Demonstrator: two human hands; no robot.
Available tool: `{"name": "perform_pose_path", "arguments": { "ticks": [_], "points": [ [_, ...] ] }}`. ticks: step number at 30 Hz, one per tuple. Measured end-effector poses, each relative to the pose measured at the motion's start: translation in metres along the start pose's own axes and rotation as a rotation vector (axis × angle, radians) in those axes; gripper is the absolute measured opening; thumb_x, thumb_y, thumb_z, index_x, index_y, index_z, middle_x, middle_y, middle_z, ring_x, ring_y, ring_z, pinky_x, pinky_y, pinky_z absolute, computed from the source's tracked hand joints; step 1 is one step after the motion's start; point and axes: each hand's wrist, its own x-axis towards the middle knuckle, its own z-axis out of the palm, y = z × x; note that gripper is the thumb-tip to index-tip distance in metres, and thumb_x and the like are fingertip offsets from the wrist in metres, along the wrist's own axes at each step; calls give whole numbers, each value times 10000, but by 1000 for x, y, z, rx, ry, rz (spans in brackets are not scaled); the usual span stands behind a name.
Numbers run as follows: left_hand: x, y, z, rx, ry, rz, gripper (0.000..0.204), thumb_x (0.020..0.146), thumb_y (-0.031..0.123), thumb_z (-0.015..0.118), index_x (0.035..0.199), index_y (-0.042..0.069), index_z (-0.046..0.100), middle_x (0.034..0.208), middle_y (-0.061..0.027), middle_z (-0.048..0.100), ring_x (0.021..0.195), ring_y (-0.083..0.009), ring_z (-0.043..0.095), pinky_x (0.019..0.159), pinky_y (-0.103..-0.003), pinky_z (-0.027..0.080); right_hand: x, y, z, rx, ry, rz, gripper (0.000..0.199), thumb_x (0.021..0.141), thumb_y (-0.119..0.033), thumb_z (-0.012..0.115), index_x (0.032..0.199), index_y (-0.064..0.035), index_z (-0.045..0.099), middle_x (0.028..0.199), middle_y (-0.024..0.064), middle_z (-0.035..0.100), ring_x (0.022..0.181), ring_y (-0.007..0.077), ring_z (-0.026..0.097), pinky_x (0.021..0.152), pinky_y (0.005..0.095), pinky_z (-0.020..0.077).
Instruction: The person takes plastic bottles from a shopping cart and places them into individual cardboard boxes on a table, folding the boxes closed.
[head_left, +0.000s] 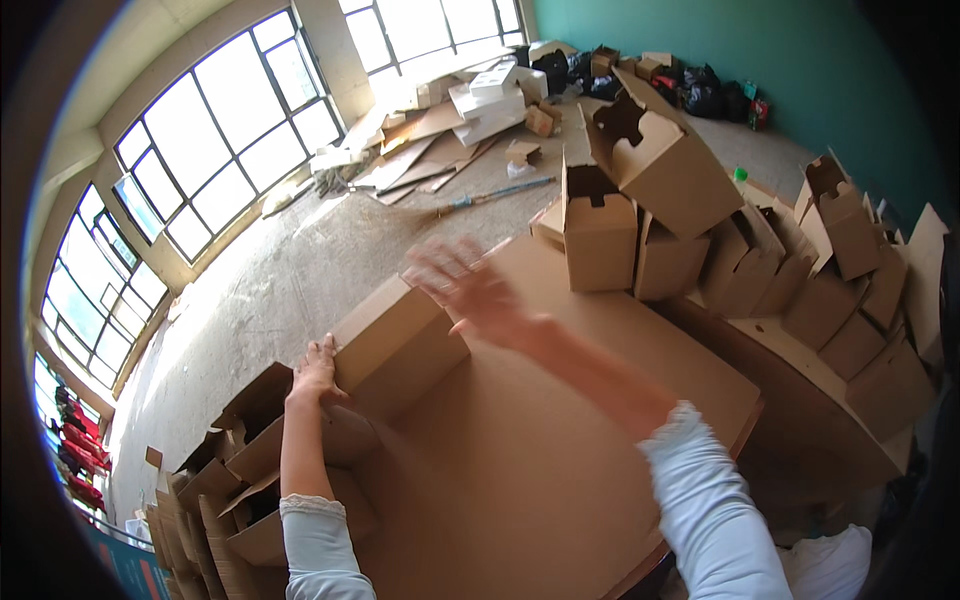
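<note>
A closed brown cardboard box [400, 340] sits at the left edge of a wide cardboard-covered work surface [540, 440]. My left hand [318, 372] grips its near left end, with the fingers over the top and the thumb by the side facing me. Blurred by motion, my right hand [475, 295] is over the box's far end with its fingers spread and nothing in them. I cannot tell whether it touches the box. Next to my left forearm, several open cardboard boxes [255, 425] are crowded together.
Open cardboard boxes [685, 180] are heaped along the right side, some tilted on others. A broom [490, 200] lies on the concrete floor [270, 270]. Farther off are flattened cardboard and white foam pieces [490, 105], and black bags [705, 95] by the green wall.
</note>
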Motion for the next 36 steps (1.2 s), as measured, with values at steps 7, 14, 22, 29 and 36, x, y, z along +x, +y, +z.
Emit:
{"name": "perform_pose_path", "arguments": {
  "ticks": [7, 14, 22, 29, 36],
  "points": [
    [-12, 28, 12, 92, 119, -55, 1415, 519, 426, 927, 1550, 178, -10, 1607, -170, 8, 1430, -430, 213, 1138, -548, 267, -52, 180, -121, -261, -47, 519, 739, 775, -331, 773, 1375, -36, 458, 1441, 179, 438, 1350, 286, 405, 1174, 419, 245],
    [-126, 54, -25, 243, 466, 338, 1147, 663, 420, 842, 1546, 212, 140, 1601, -174, 59, 1398, -420, 287, 1125, -552, 279, -71, 234, -104, -525, -740, 844, 1314, 374, -433, 959, 1482, -179, 300, 1385, 172, 470, 1293, 378, 412, 1076, 588, 260],
    [-332, 42, -46, 19, 566, 520, 626, 779, 279, 756, 1326, 78, 528, 1483, -199, 360, 1278, -311, 458, 1114, -541, 300, -128, 216, -105, -570, -459, 595, 173, 838, -74, 587, 819, -118, 753, 847, 61, 720, 894, 231, 671, 996, 444, 379],
    [-419, 30, -28, -130, 495, 499, 561, 778, 242, 764, 1271, 51, 575, 1419, -210, 448, 1201, -331, 543, 1081, -503, 366, -149, 138, -210, -411, -180, 500, 198, 814, -24, 543, 796, -79, 733, 894, 132, 694, 1044, 270, 604, 1031, 461, 372],
    [-513, 41, -41, -438, 680, 540, 820, 722, 207, 798, 1440, 127, 410, 1515, -185, 323, 1352, -391, 378, 1109, -499, 339, -199, -78, -289, -146, -186, -140, 370, 798, -165, 544, 1150, -159, 655, 1174, 44, 609, 1090, 256, 527, 1029, 458, 334]
  ]
}}
